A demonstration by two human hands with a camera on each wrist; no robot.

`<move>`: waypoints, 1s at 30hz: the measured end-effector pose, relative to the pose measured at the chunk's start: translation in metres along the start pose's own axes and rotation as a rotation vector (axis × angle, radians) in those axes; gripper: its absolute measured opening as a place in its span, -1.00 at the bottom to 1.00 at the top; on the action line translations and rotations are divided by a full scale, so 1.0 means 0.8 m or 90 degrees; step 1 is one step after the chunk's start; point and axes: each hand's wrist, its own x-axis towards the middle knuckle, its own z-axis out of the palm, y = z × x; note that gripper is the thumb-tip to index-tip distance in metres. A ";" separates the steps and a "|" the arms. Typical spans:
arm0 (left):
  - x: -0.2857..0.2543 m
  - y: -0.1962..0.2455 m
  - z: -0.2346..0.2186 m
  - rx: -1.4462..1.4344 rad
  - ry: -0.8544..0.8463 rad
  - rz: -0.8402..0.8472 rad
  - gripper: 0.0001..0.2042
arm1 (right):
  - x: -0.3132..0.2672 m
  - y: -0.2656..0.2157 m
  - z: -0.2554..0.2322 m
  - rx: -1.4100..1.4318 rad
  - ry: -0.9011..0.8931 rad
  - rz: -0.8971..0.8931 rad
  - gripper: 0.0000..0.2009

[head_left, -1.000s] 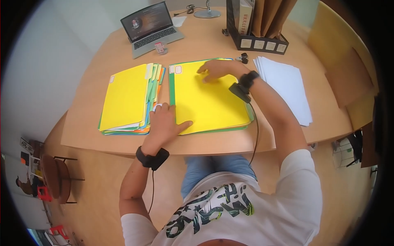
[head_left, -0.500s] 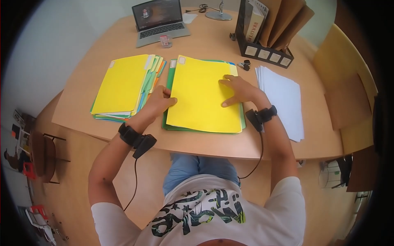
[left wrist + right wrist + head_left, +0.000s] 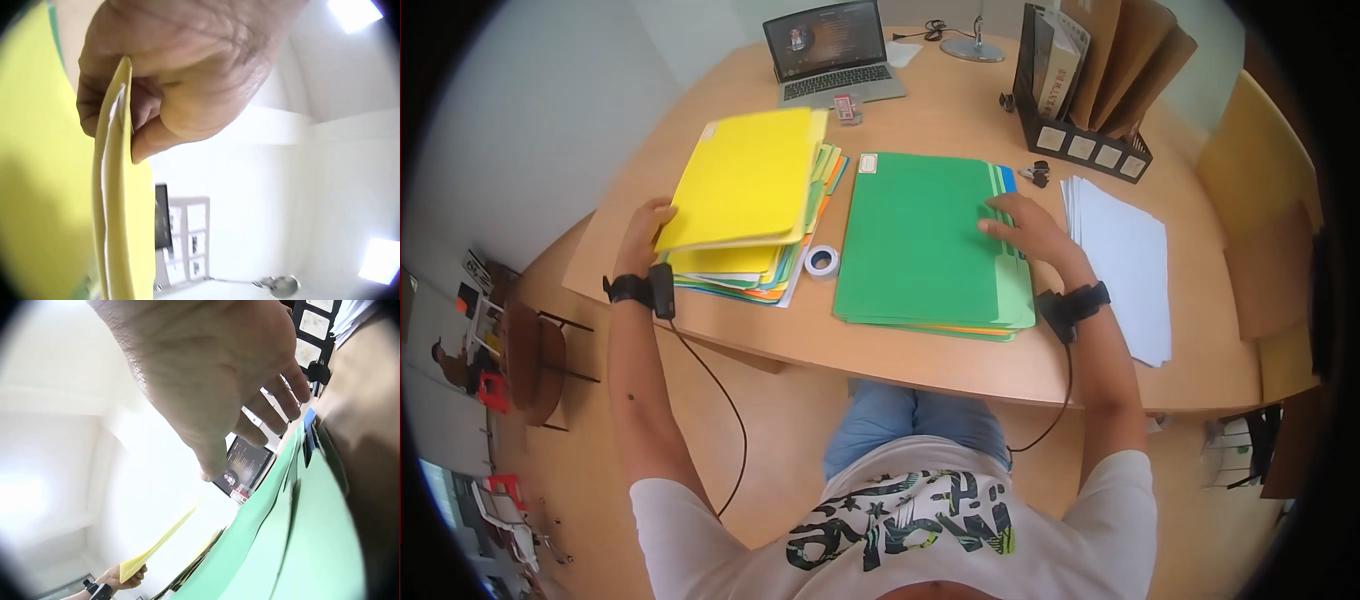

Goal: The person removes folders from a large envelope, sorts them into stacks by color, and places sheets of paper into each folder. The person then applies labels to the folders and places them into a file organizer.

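By its left edge, my left hand [image 3: 643,235] pinches a yellow file folder [image 3: 745,180], held raised over the left stack of coloured folders [image 3: 740,288]. In the left wrist view, thumb and fingers grip the folder's corner, and white paper [image 3: 105,187] shows between its covers. My right hand [image 3: 1032,228] hovers by the right edge of a green folder [image 3: 920,240] that tops the right stack. Its fingers are loosely extended and hold nothing in the right wrist view. Between the two stacks lies a roll of tape [image 3: 834,268].
White sheets [image 3: 1120,265] lie to the right, with black binder clips [image 3: 1040,174] close by. Farther back stand a laptop [image 3: 840,82], a small red-and-white box [image 3: 845,108], a lamp base [image 3: 972,50] and a black file rack [image 3: 1090,150] with brown folders.
The yellow folder has gone from the right stack to above the left one, carried by my left hand. This uncovers the green folder and the tape roll. My right hand has released the yellow folder.
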 end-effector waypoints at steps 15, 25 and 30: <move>0.045 -0.120 -0.048 0.533 0.135 0.072 -0.69 | -0.002 -0.006 0.009 -0.151 -0.014 -0.057 -0.37; -0.183 0.043 0.270 0.401 -0.264 0.578 -0.62 | 0.005 0.018 0.017 -0.159 0.007 -0.099 -0.34; -0.203 0.037 0.313 0.520 -0.398 0.527 -0.51 | -0.044 0.010 -0.011 -0.179 0.005 -0.028 -0.38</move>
